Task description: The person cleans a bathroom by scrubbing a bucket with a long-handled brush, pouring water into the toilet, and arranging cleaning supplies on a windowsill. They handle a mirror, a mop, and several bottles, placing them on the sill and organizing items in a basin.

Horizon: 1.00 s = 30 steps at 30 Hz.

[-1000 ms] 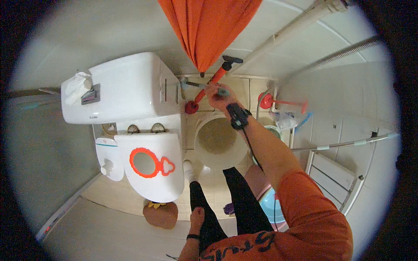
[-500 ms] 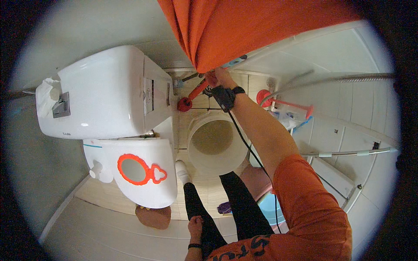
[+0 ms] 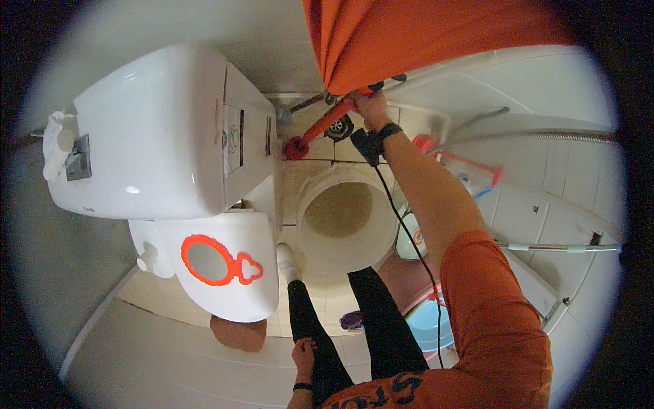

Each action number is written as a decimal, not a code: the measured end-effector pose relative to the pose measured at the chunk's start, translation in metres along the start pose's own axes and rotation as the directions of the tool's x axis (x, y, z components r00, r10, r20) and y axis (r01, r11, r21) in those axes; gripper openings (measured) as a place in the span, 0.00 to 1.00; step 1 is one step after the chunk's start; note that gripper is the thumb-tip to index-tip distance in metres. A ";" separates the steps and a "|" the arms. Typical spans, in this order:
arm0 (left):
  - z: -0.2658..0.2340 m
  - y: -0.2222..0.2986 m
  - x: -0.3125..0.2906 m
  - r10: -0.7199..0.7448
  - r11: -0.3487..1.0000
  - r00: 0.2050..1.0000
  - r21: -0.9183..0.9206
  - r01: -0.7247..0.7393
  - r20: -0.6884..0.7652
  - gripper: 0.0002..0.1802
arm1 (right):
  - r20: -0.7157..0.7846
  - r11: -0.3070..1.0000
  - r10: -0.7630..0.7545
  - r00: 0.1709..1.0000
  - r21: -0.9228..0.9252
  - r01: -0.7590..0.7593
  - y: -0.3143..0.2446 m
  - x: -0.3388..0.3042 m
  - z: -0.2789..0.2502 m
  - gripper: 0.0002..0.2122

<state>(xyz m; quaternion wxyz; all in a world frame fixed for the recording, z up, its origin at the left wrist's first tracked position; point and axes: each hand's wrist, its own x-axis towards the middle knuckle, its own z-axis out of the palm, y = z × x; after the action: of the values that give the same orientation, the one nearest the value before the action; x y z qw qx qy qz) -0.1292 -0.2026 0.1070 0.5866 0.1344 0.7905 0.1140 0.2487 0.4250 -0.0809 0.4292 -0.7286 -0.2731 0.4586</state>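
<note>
My right hand (image 3: 370, 109) reaches forward past the bucket, its fingers closed round the upper part of a red long-handled tool (image 3: 323, 123). The tool slants down to a rounded red end near the toilet's base; its far end, by some black parts, is partly covered by the orange cloth (image 3: 436, 31). A black device with a cable is strapped to my right wrist. My left hand (image 3: 304, 350) hangs by my left thigh, fingers curled, with nothing visible in it. Between the two hands stands a whitish bucket (image 3: 310, 235).
On the left is a white toilet (image 3: 163, 136), with a red-framed hand mirror (image 3: 209, 260) on its lid. A round floor drain (image 3: 338, 127) lies beside the red tool. To the right are a red rack (image 3: 470, 167), a metal hose (image 3: 545, 136) and a blue basin (image 3: 429, 324).
My right hand and the red tool have shifted slightly up and right in view. More of the floor drain shows now. My left hand stays by my thigh.
</note>
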 end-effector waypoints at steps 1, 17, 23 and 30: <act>0.000 -0.001 -0.001 0.052 0.998 0.999 0.024 -0.052 0.007 0.08 | -0.029 1.000 -0.026 0.999 -0.006 0.026 -0.002 0.000 -0.001 0.15; -0.007 0.069 0.023 0.084 0.996 0.996 -0.035 -0.086 -0.041 0.09 | 0.668 0.866 -0.100 0.737 0.424 -0.266 0.044 0.036 -0.071 0.21; -0.020 0.154 0.116 0.218 0.956 0.888 -0.094 -0.278 -0.405 0.14 | 0.427 0.951 -0.077 0.901 0.304 -0.062 0.060 -0.119 -0.085 0.21; -0.008 0.214 0.180 0.237 0.971 0.711 0.142 -0.191 -0.662 0.19 | 0.398 0.855 0.485 0.779 -0.028 -0.518 0.059 -0.360 -0.076 0.17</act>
<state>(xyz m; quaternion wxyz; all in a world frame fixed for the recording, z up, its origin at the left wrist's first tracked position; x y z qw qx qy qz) -0.1701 0.0606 0.0199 0.2389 0.1931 0.9310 0.1971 0.1629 0.0829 0.0397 0.2579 -0.6499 -0.1302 0.7029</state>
